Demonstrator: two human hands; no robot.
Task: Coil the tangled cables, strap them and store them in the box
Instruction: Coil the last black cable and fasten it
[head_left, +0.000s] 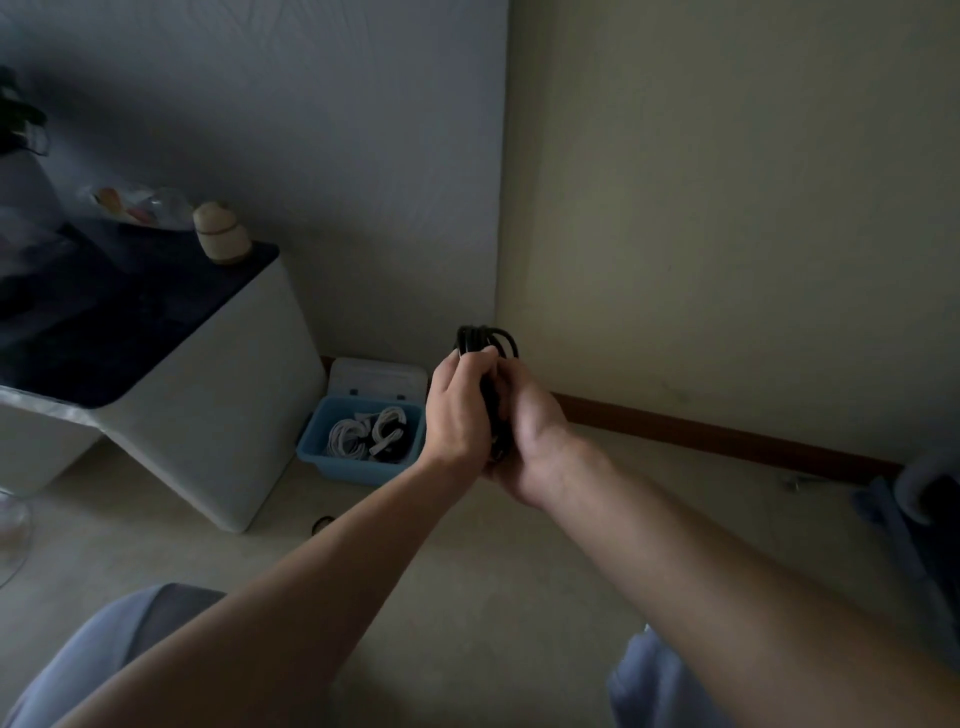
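Note:
A coiled black cable (487, 340) is held upright between both hands, its loops sticking out above the fingers. My left hand (456, 410) grips the coil from the left, thumb on top. From the right, my right hand (530, 441) wraps around the lower part; most of the coil is hidden between the palms. On the floor to the left sits the blue box (317, 453), holding coiled white cables (347, 435) and a darker bundle. Its white lid (376, 376) leans behind it against the wall.
A white cabinet (218, 410) with a dark top stands left of the box, carrying a small cream jar (221, 234). A small black ring (322, 525) lies on the floor by the cabinet. A wooden baseboard (727, 434) runs along the wall. Dark furniture (930, 499) is at right.

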